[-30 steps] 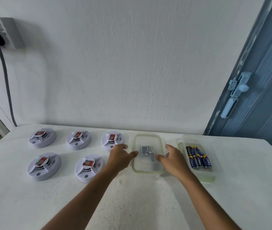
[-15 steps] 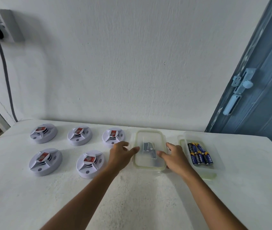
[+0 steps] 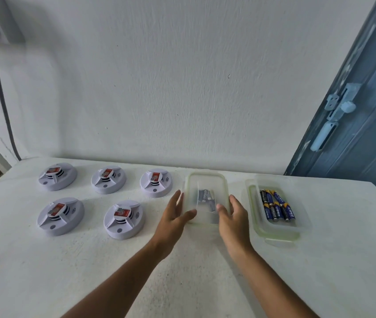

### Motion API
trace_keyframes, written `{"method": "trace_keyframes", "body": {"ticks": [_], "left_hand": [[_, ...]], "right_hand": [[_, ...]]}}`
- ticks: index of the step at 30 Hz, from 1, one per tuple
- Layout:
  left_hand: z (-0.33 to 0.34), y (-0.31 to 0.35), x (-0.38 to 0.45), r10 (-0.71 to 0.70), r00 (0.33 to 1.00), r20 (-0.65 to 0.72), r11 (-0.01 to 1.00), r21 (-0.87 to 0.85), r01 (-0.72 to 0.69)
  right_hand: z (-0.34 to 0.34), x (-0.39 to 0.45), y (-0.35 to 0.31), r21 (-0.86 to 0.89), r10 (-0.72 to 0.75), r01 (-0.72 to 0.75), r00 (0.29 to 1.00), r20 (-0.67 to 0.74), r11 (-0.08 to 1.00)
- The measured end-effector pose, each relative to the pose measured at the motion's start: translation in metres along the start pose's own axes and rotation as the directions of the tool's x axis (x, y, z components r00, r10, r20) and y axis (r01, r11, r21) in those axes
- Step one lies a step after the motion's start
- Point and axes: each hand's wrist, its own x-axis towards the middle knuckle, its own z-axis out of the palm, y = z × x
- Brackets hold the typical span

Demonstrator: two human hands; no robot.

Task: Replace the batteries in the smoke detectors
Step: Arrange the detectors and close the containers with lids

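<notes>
Several white round smoke detectors with red labels lie on the white table, three in a back row [image 3: 155,182] and two in front [image 3: 124,218]. A clear lidded container [image 3: 206,180] holding a few dark batteries stands at the middle. My left hand [image 3: 173,218] presses its left side, thumb at the front corner. On the opposite side my right hand [image 3: 233,215] holds it the same way. Further right, an open clear container [image 3: 276,232] holds several blue batteries [image 3: 276,206].
The table [image 3: 182,267] runs against a white wall. A blue door with a latch [image 3: 340,104] stands at the right. At the far left a dark cable [image 3: 1,97] hangs from a wall socket down behind the table edge.
Both hands have stayed on the middle container and slid slightly toward its front corners. The view has tilted a little.
</notes>
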Motion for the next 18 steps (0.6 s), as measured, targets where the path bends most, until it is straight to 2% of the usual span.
{"method": "trace_keyframes", "body": {"ticks": [3, 7, 15, 18], "left_hand": [[-0.0008, 0.0002, 0.0024, -0.032, 0.999, 0.016, 0.996, -0.085, 0.033], [-0.0017, -0.0025, 0.0056, -0.079, 0.996, 0.027, 0.987, -0.139, 0.082], [-0.0090, 0.0011, 0.0082, -0.106, 0.994, 0.036, 0.982, -0.153, 0.111], [-0.0055, -0.0004, 0.0070, -0.068, 0.997, 0.046, 0.988, -0.139, 0.074]], "right_hand": [[0.0004, 0.0033, 0.0022, 0.140, 0.083, -0.082, 0.997, -0.002, 0.987], [-0.0009, 0.0022, 0.0021, 0.293, 0.105, -0.109, 0.994, 0.028, 0.950], [-0.0005, 0.0011, 0.0033, 0.309, 0.087, -0.094, 0.996, 0.034, 0.946], [0.0012, 0.0036, 0.0070, 0.239, 0.074, -0.076, 0.997, 0.019, 0.968]]}}
